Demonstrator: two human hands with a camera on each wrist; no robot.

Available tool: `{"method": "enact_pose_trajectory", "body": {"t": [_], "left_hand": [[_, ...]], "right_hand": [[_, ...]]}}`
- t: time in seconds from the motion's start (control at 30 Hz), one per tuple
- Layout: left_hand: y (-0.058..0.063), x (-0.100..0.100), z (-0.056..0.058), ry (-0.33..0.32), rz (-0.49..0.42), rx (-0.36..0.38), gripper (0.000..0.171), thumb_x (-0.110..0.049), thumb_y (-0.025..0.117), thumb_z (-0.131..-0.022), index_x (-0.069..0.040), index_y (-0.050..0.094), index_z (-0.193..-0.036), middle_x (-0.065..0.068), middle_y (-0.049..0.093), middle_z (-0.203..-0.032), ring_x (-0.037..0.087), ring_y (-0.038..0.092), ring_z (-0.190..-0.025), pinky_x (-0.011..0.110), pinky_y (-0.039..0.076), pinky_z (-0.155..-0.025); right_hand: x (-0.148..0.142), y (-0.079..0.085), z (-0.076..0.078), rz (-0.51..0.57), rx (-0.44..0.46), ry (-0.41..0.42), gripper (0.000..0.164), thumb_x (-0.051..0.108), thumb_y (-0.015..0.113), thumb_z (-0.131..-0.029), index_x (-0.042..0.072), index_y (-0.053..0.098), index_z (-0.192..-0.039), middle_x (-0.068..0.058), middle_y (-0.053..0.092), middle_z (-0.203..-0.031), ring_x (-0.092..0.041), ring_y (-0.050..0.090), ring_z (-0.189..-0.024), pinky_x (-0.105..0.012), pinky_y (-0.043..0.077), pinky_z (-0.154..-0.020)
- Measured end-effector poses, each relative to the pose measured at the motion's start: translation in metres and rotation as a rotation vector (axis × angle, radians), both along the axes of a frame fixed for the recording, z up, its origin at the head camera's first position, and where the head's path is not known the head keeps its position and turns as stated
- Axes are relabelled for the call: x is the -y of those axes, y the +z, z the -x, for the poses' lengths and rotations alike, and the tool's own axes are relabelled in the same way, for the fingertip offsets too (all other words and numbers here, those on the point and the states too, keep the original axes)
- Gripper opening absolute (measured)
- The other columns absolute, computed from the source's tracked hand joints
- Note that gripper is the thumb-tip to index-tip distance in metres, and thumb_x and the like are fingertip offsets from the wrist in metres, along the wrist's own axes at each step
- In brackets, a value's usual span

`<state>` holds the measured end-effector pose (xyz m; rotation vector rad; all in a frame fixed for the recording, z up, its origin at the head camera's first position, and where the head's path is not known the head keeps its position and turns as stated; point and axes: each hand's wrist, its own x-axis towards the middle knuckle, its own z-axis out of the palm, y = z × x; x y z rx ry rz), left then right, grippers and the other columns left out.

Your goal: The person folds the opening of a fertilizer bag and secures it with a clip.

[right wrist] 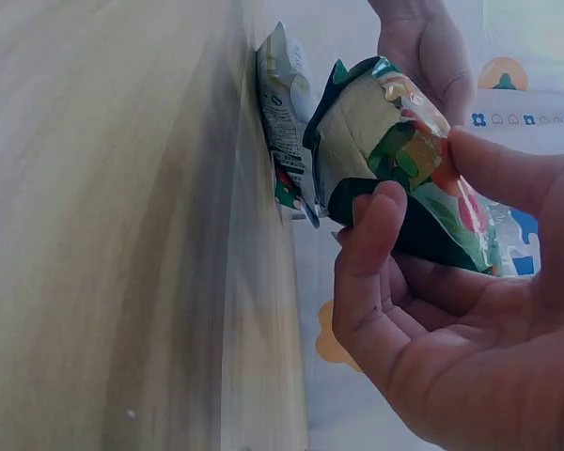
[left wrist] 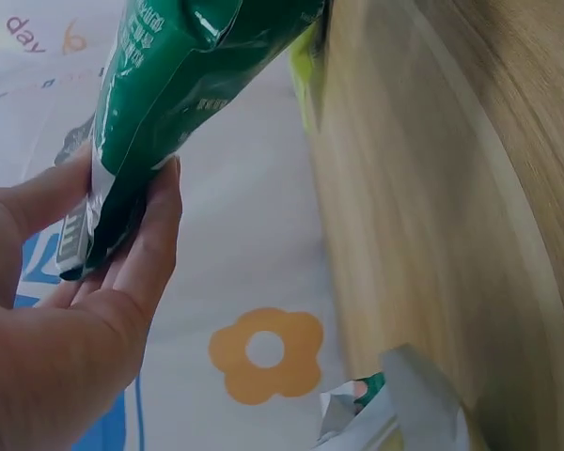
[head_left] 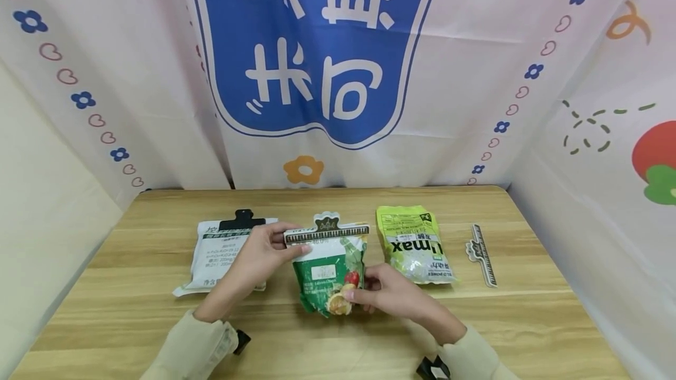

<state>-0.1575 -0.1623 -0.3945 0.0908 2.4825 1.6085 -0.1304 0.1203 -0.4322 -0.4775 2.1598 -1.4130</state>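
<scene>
Both hands hold a green and white printed bag [head_left: 323,274] near the middle of the table, lifted off its surface in the wrist views. A piano-key-patterned clip [head_left: 327,231] with a crown-shaped handle spans the bag's top edge. My left hand [head_left: 262,251] pinches the clipped top at its left end, thumb in front. In the left wrist view the fingers [left wrist: 155,240] lie behind the bag. My right hand [head_left: 388,292] grips the lower right side, thumb on the printed front. The right wrist view shows the bag's folded bottom [right wrist: 357,132] between thumb and fingers.
A white bag [head_left: 211,257] with a black clip [head_left: 243,221] lies left, partly behind the left arm. To the right lie a yellow-green bag [head_left: 414,245] and a second piano-patterned clip [head_left: 483,255]. A printed curtain [head_left: 454,92] hangs behind the wooden table [head_left: 327,350].
</scene>
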Motion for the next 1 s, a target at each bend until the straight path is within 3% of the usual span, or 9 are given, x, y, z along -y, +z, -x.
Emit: {"method": "enact_pose_trajectory", "body": {"t": [0.07, 0.2, 0.3, 0.4, 0.53, 0.73, 1.0], "left_hand": [[-0.002, -0.001, 0.002, 0.02, 0.0, -0.008, 0.052, -0.027, 0.085, -0.09, -0.011, 0.068, -0.137, 0.013, 0.078, -0.116, 0.021, 0.076, -0.097, 0.037, 0.064, -0.085], [-0.008, -0.001, 0.009, 0.06, -0.006, -0.017, 0.049, -0.03, 0.084, -0.091, -0.017, 0.069, -0.137, 0.015, 0.067, -0.142, 0.031, 0.071, -0.121, 0.041, 0.063, -0.094], [-0.01, -0.002, 0.015, 0.082, -0.014, -0.023, 0.049, -0.03, 0.084, -0.091, -0.018, 0.07, -0.136, 0.014, 0.064, -0.147, 0.033, 0.067, -0.127, 0.041, 0.062, -0.095], [-0.01, -0.003, 0.021, 0.095, -0.011, -0.007, 0.051, -0.033, 0.083, -0.092, -0.018, 0.068, -0.138, 0.014, 0.06, -0.152, 0.034, 0.061, -0.136, 0.048, 0.057, -0.106], [-0.009, -0.005, 0.028, 0.118, -0.016, 0.05, 0.056, -0.036, 0.082, -0.092, -0.02, 0.065, -0.143, 0.014, 0.047, -0.163, 0.037, 0.045, -0.15, 0.062, 0.041, -0.121], [-0.017, -0.007, 0.039, 0.138, 0.011, 0.103, 0.058, -0.034, 0.079, -0.096, -0.018, 0.06, -0.148, 0.018, 0.044, -0.164, 0.038, 0.043, -0.152, 0.059, 0.044, -0.12], [-0.02, -0.022, 0.055, 0.163, 0.0, 0.181, 0.075, -0.024, 0.074, -0.099, 0.002, 0.038, -0.159, 0.028, 0.046, -0.16, 0.04, 0.047, -0.149, 0.052, 0.048, -0.119]], "right_hand": [[0.001, 0.0, 0.001, -0.006, 0.002, -0.021, 0.026, 0.031, 0.076, -0.097, 0.005, 0.074, -0.099, -0.02, 0.072, -0.084, -0.02, 0.066, -0.069, -0.037, 0.061, -0.066], [0.004, 0.002, 0.003, -0.016, 0.014, -0.058, 0.028, 0.034, 0.074, -0.098, 0.006, 0.074, -0.101, -0.012, 0.071, -0.083, -0.019, 0.066, -0.07, -0.037, 0.061, -0.068], [0.006, 0.001, 0.006, -0.025, 0.026, -0.08, 0.031, 0.037, 0.073, -0.099, 0.006, 0.073, -0.099, -0.008, 0.07, -0.08, -0.018, 0.065, -0.07, -0.037, 0.06, -0.069], [0.008, 0.001, 0.01, -0.029, 0.031, -0.108, 0.034, 0.04, 0.073, -0.099, 0.006, 0.072, -0.097, -0.005, 0.068, -0.077, -0.018, 0.065, -0.069, -0.037, 0.06, -0.069], [0.011, -0.001, 0.014, -0.014, 0.055, -0.155, 0.038, 0.044, 0.073, -0.098, 0.006, 0.071, -0.097, -0.003, 0.065, -0.075, -0.017, 0.063, -0.07, -0.035, 0.06, -0.069], [0.015, -0.009, 0.02, 0.004, 0.06, -0.189, 0.038, 0.044, 0.07, -0.1, 0.006, 0.071, -0.098, -0.005, 0.065, -0.077, -0.017, 0.063, -0.068, -0.033, 0.059, -0.068], [0.015, -0.015, 0.027, -0.009, 0.086, -0.237, 0.038, 0.044, 0.068, -0.102, 0.006, 0.067, -0.093, -0.005, 0.064, -0.076, -0.018, 0.064, -0.067, -0.03, 0.054, -0.063]]}}
